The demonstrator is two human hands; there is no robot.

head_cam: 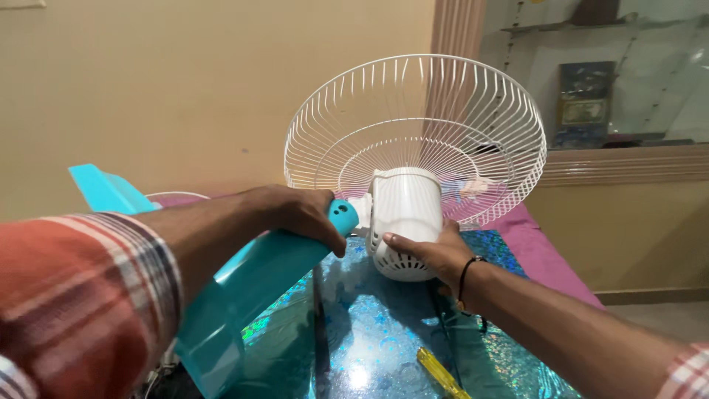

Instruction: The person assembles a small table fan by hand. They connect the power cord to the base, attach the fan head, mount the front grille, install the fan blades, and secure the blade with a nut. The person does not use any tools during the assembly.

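Between the hands — left [299, 214] gripping teal blade [244, 288], right [432, 251] clasping white motor housing [405, 214].

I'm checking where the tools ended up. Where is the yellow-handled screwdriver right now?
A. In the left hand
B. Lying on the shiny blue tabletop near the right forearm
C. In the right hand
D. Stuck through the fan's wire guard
B: the screwdriver lies loose on the tabletop, while the left hand grips the teal fan blade and the right hand holds the white motor housing.
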